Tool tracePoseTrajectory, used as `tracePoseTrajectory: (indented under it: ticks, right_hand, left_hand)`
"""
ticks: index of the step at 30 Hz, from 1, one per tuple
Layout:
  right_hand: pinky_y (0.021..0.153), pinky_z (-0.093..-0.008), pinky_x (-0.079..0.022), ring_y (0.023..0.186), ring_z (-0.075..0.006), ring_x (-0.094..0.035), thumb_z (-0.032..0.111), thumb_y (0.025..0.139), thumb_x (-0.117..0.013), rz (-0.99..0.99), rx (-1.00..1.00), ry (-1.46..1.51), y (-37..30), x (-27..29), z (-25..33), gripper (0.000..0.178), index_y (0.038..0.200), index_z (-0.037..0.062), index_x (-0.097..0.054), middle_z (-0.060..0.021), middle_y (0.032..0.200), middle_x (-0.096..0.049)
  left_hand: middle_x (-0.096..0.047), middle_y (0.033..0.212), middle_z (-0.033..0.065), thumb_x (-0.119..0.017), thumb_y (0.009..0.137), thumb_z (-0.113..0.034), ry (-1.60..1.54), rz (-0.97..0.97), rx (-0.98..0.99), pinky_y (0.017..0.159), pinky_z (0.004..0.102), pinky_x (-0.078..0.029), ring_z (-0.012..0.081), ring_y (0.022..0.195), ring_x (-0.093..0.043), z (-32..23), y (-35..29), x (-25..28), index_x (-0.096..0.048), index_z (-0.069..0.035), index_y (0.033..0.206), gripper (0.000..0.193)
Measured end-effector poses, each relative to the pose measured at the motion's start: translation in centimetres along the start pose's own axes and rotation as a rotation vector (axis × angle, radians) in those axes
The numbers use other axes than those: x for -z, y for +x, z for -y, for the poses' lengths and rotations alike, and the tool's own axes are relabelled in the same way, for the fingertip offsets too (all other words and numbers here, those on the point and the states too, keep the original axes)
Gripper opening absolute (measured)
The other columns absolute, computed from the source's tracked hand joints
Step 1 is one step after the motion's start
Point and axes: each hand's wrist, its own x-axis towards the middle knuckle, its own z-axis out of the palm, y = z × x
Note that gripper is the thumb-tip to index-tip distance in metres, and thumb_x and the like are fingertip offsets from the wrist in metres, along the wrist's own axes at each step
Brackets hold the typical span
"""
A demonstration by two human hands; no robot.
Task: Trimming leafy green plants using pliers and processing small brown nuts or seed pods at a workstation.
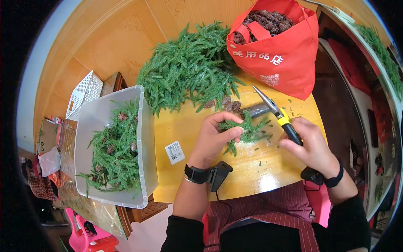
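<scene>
Over the yellow table (pixel 176 185), my left hand (pixel 216 136) pinches a green artificial pine sprig (pixel 252 131) between thumb and fingers. My right hand (pixel 308 140) grips long-nose pliers (pixel 273 107) by their black and yellow handles. The pliers' jaws point up and to the left, beyond the sprig and apart from it. A few brown pine cones (pixel 226 103) lie just past my left hand, beside a dark cylinder (pixel 257 110) partly hidden by the sprig. Small green clippings are scattered around the sprig.
A large heap of pine sprigs (pixel 189 67) covers the far side. At the far right stands a red bag (pixel 281 63) filled with pine cones (pixel 270 21). To the left, a translucent bin (pixel 145 168) holds sprigs with cones. A white label (pixel 174 152) lies near it.
</scene>
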Motion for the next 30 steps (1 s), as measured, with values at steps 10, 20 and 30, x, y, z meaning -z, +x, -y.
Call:
tracePoseTrajectory:
  ticks: [10, 20, 30]
  right_hand:
    - [0.078, -0.0431, -0.041, 0.091, -0.0375, -0.051, 0.02, 0.073, -0.065, -0.012, -0.29, -0.429, -3.1, 0.2, -6.6, 0.026, 0.08, -0.0035, -0.055, -0.0208, 0.085, -0.058]
    - [0.087, -0.0407, -0.039, 0.098, -0.035, -0.052, 0.015, 0.069, -0.067, -0.037, -0.154, -0.556, -4.3, -0.3, -8.6, 0.026, 0.087, -0.0001, -0.057, -0.0177, 0.09, -0.06]
    - [0.084, -0.0268, -0.04, 0.092, -0.013, -0.052, 0.006, 0.071, -0.066, -0.124, 0.131, 0.584, -1.8, -0.3, 1.7, 0.036, 0.103, -0.0002, -0.051, -0.0055, 0.096, -0.057]
  left_hand:
    - [-0.054, 0.094, 0.0055, -0.063, 0.073, 0.003, 0.023, -0.002, -0.066, 0.062, 0.0257, -0.05, 0.0123, 0.08, -0.055, 0.2, 0.3, 0.2, -0.057, -0.003, 0.089, 0.018]
    - [-0.056, 0.092, 0.0028, -0.062, 0.072, 0.009, 0.152, -0.036, -0.147, 0.075, 0.0221, -0.046, 0.0101, 0.086, -0.054, -0.3, 0.0, -0.6, -0.061, -0.002, 0.096, 0.026]
    - [-0.056, 0.091, 0.0018, -0.059, 0.075, 0.005, 0.039, 0.011, -0.128, 0.075, 0.0248, -0.046, 0.0104, 0.085, -0.055, 0.0, -2.5, -6.5, -0.046, -0.003, 0.116, 0.044]
